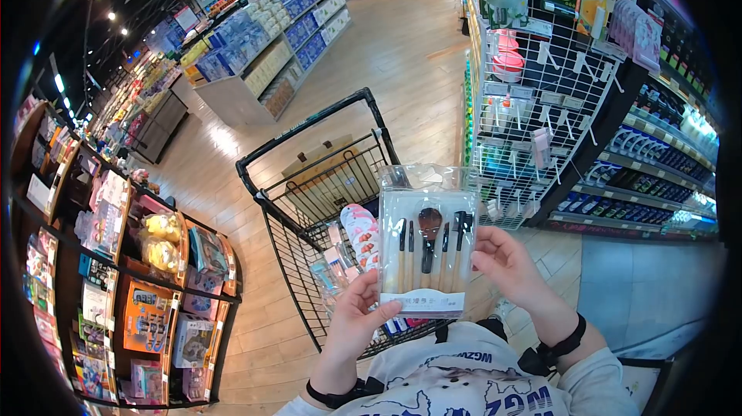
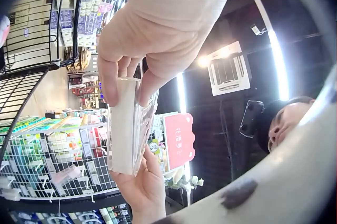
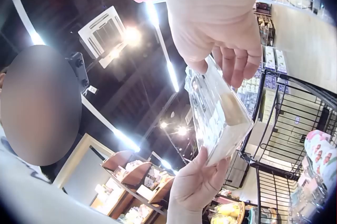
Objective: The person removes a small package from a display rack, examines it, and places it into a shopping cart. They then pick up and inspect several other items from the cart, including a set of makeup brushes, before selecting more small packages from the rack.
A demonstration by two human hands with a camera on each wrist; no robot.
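Note:
A clear pack of makeup brushes with wooden handles is held upright in front of the body. My left hand pinches its lower left corner, thumb on the front. On the right edge, my right hand grips the pack at mid-height. In the left wrist view the pack's narrow white side shows between the left thumb and fingers. The right wrist view shows the clear pack edge-on, with the right hand above and the left hand below.
Behind the pack stands a black wire shopping cart holding a cardboard box and several packaged goods. A wire rack with hooks is at the right, product shelves at the left. Wooden floor runs ahead between displays.

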